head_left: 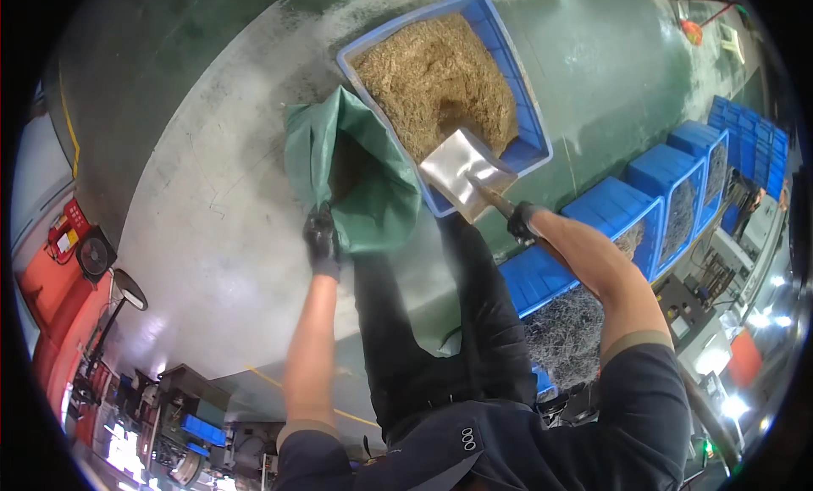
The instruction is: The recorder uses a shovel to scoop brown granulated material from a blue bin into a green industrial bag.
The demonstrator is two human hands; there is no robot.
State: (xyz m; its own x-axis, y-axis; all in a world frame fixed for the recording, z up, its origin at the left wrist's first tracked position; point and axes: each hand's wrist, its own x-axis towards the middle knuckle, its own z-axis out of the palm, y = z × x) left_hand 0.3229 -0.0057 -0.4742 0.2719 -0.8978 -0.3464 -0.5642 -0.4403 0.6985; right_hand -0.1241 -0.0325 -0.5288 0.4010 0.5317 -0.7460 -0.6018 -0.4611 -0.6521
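Note:
My left hand [322, 241], in a dark glove, is closed on the near rim of a green sack [385, 207]. The sack's mouth gapes upward, and its inside is mostly in shadow. In my right hand [525, 223], also gloved, is the shaft of a shovel [457, 165] with a shiny metal blade. That blade lies over the near edge of a blue bin [530, 122], just right of the sack. Tan, shaving-like loose material [432, 72] fills much of the bin, with a dark hollow scooped near the blade.
More blue bins [614, 210] stand in a row on the right, some holding grey tangled shavings [567, 334]. Red machinery [63, 296] is at the left edge. The floor [220, 211] is pale grey and green, and a yellow line [351, 417] crosses it behind my legs.

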